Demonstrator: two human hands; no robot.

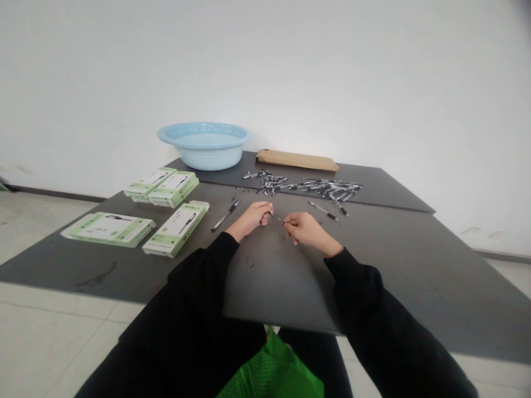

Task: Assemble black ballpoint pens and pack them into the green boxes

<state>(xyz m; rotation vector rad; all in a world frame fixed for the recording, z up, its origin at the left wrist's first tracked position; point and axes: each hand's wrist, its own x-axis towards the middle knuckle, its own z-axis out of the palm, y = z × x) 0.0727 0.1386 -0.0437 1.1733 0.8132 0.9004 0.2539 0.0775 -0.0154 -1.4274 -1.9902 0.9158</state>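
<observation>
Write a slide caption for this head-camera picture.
The left hand and right hand pinch a pen part over a dark table; pen pile, green boxes and blue basin lie beyond.

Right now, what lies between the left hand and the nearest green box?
Head view: one black pen lies on the table between left hand and green box.

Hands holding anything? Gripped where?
A thin pen part, pinched at its ends: left hand on one end, right hand on the other.
</observation>
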